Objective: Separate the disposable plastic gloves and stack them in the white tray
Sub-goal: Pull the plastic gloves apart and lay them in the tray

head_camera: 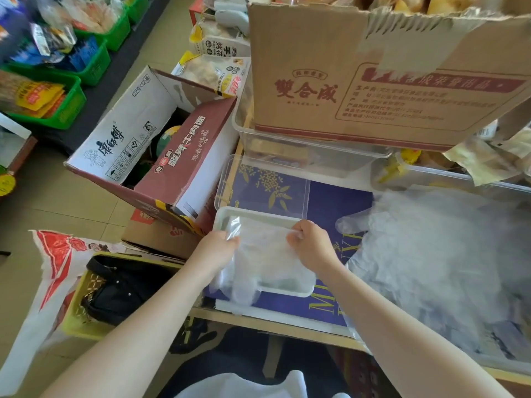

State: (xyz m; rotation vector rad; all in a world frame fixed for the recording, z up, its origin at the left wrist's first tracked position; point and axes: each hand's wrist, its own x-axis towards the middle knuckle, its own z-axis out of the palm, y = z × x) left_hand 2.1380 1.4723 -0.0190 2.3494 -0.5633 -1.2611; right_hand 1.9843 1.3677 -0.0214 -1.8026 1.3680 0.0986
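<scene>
lying across the white tray (221,215) is a thin clear glove (267,259), its fingers spilling over the tray's near-left rim toward the person. the tray sits on a dark blue box (330,202) with gold leaf patterns and gold letters, only partly readable, that covers this part of the surface. the left hand (218,245) pinches the glove's left edge, fingers curled on the film, and the right hand (309,242) pinches its far-right edge at the cuff end, thumb and fingers closed on the plastic; the glove is stretched between the two grips, inside and over the tray. to the right, just beside the right forearm, a loose heap of more clear gloves (436,259) lies on the surface, one glove's fingers pointing toward the tray.

behind the tray stands an empty-looking clear lid or shallow clear box (261,179), and behind that a deeper clear tub (301,147) holding a brown carton (373,81) printed in red with "雙合成"; the carton's top shows pale yellowish packets. left of the surface, on the floor, an open carton (149,145) reads "康師傅", "122克×12桶" and "酸辣牛肉面", with a round lidded cup inside. green baskets (71,101) at far left hold snack packets. a yellow crate (86,300) near the left forearm holds a black bag (120,285), with a red and white plastic bag (54,271) beside it.
</scene>
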